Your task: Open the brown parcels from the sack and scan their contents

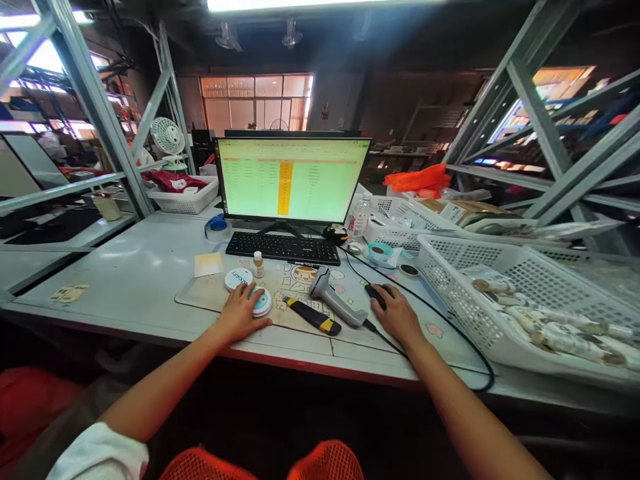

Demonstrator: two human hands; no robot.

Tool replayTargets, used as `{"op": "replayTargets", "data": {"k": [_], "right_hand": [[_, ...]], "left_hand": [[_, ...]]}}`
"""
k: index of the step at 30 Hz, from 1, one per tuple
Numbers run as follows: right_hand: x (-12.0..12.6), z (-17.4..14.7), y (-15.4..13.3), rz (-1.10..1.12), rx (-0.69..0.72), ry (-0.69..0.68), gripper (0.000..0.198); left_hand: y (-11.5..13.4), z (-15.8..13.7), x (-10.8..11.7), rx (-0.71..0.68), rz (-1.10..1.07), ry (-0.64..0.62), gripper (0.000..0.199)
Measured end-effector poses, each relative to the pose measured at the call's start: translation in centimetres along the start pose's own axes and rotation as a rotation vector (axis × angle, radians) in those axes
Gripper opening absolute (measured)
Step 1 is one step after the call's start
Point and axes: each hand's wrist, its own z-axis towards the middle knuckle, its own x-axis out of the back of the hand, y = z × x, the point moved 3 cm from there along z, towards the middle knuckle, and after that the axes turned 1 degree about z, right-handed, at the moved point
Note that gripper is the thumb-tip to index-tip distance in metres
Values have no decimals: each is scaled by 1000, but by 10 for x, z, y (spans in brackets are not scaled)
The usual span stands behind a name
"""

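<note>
My left hand (pixel 243 313) lies at the mat's left part, its thumb and fingers around the edge of a round white container with a teal top (pixel 262 303). Partly under its fingertips is a second round white container with dark lettering (pixel 237 278). A small bottle with a white cap (pixel 259 265) stands just behind. My right hand (pixel 395 312) is closed over a black computer mouse (pixel 376 296). Between the hands lie a yellow and black utility knife (pixel 313 316) and a grey barcode scanner (pixel 337 300) with a dark cable.
A lit monitor (pixel 295 180) stands behind a black keyboard (pixel 283 248). White plastic baskets (pixel 450 293) with wrapped items fill the right side. Tape rolls (pixel 380 252), a clear bottle (pixel 359 217) and sticky notes (pixel 208 264) lie about. Metal frames (pixel 95 100) flank the desk.
</note>
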Motion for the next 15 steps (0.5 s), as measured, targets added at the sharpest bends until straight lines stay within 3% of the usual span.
{"op": "replayTargets", "data": {"k": [6,11,15], "right_hand": [[-6,0,10,-11,12,27,49],[-10,3,15,-13,20,29,50],[-11,5,13,-2,16,7,49]], "left_hand": [[1,-2,-1,-21,-55,108,73],[-23,10,20,64,-76,259,67],[-52,32,26,186,-89,179,72]]}}
